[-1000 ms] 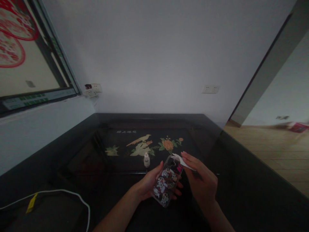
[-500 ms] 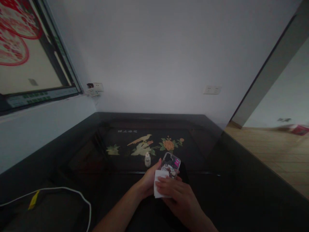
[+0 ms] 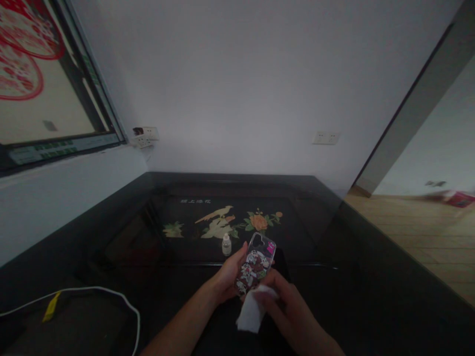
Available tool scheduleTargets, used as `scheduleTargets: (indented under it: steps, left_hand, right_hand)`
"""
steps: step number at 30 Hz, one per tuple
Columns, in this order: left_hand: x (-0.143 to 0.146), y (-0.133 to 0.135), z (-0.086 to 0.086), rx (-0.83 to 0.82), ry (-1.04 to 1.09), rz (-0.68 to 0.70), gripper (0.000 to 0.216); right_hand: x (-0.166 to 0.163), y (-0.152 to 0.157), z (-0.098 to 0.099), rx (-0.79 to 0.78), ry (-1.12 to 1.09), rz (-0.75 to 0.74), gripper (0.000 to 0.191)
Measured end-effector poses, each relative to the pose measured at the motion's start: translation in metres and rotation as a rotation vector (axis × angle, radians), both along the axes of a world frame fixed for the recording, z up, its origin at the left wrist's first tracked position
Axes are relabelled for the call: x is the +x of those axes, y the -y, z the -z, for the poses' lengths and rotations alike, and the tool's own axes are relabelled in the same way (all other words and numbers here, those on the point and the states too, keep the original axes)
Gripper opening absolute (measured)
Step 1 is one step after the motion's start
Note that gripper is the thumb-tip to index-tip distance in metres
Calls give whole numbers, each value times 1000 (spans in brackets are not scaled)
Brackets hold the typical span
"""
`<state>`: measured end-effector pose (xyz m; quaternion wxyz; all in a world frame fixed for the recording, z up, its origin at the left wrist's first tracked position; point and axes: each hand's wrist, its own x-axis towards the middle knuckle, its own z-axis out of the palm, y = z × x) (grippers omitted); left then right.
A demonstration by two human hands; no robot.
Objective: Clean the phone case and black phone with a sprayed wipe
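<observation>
A clear phone case (image 3: 256, 262) with cartoon pictures and a pink patch lies tilted in my left hand (image 3: 226, 279), its patterned side facing up. The fingers of that hand wrap round the case's left edge and underside. At the case's lower end, my right hand (image 3: 287, 306) pinches a white tissue (image 3: 254, 311), which hangs down loosely. Just beyond my left hand, a small clear bottle with a white cap (image 3: 226, 244) stands upright on the dark glossy table (image 3: 178, 306).
Bird and flower pictures (image 3: 218, 225) decorate the tabletop. A white cable (image 3: 111, 290) with a yellow tag (image 3: 51, 307) curves across the left front. Behind the table is a white wall with sockets (image 3: 326, 138); a window (image 3: 44, 89) is at left.
My right hand has moved down along the case with the tissue, which now hangs off its lower end. More of the cartoon pattern shows. The left hand stays nearly in place.
</observation>
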<state>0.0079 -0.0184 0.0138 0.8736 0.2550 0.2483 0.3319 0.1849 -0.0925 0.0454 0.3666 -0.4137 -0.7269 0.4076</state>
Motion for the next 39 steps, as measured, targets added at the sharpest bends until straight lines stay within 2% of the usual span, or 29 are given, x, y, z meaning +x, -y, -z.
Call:
scheduleTargets:
  steps: [3, 7, 10, 14, 18, 22, 24, 28, 33, 36, 39]
  left_hand:
    - [0, -1, 3, -2, -16, 10, 71]
    - [-2, -1, 2, 59, 14, 136, 89]
    - [-3, -1, 1, 70, 25, 127, 89]
    - [-3, 0, 1, 64, 29, 127, 87]
    - [-2, 1, -1, 50, 4, 96, 82]
    - [0, 0, -1, -11, -28, -18, 70]
    - [1, -1, 0, -34, -50, -50, 70]
    - [0, -2, 4, -11, -67, 6, 79]
    - [-2, -4, 8, 36, 0, 45, 84]
    - [-2, -4, 7, 32, -4, 43, 86]
    - [-2, -3, 2, 40, -6, 27, 85]
  right_hand:
    - [12, -25, -5, -20, -103, 184, 39]
    - [27, -56, -11, 120, -183, 579, 49]
    - [33, -68, -10, 297, -128, 640, 44]
    - [30, -70, 5, 469, 47, 463, 39]
    - [18, -61, 25, 562, 170, 231, 52]
    - [6, -42, 36, 614, 256, 110, 60]
    - [2, -31, 37, 606, 305, 69, 60]
    - [-3, -11, 34, 600, 365, -43, 64]
    - [-5, 2, 28, 583, 308, -197, 62]
    - [-6, 5, 22, 498, 254, -313, 59]
    - [-8, 10, 14, 336, 157, -402, 50]
